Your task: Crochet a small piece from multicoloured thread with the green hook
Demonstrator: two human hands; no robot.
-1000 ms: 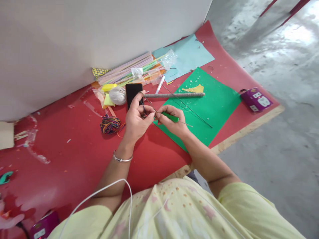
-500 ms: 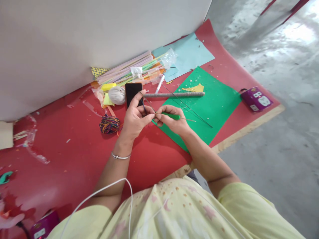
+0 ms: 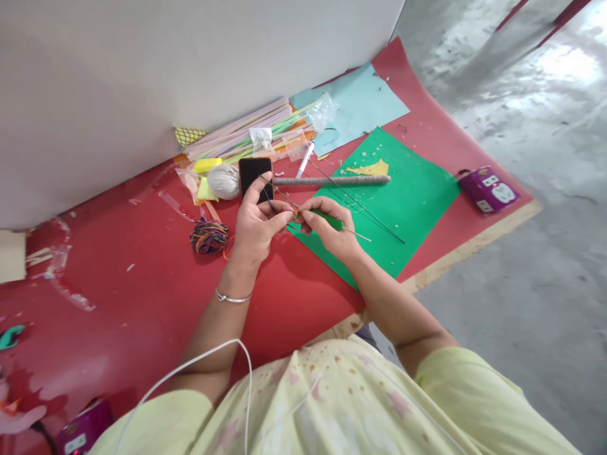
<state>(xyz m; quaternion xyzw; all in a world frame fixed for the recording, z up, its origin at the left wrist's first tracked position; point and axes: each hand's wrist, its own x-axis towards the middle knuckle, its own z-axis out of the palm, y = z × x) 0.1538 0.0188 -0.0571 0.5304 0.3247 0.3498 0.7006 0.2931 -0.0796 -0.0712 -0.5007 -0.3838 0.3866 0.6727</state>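
My left hand point(image 3: 260, 230) pinches dark yarn point(image 3: 269, 200) between thumb and fingers, with its index finger raised over the phone. Fingertips of my right hand point(image 3: 332, 227) meet it and are closed around a green-handled crochet hook point(image 3: 336, 223), whose tip I cannot make out. A thin, stiff rod point(image 3: 359, 235) sticks out past the right hand's knuckles; how it runs between the fingers is hidden. Multicoloured yarn ball point(image 3: 208, 236) lies left of my left wrist, an orange strand trailing from it. Beneath my right hand spreads a green sheet point(image 3: 417, 183).
Behind my hands lie a black phone point(image 3: 253, 172), a white yarn ball point(image 3: 224, 181), a grey wrapped stick point(image 3: 351, 181), a white marker point(image 3: 305, 160) and a dark wire point(image 3: 365, 208). Bundled pastel strips point(image 3: 237, 129) rest by the wall. A purple socket box point(image 3: 488, 188) stands right.
My fingertips have parted slightly, and a bit of orange yarn shows between them. The right hand has turned a little with the hook. Things on the table have stayed put.
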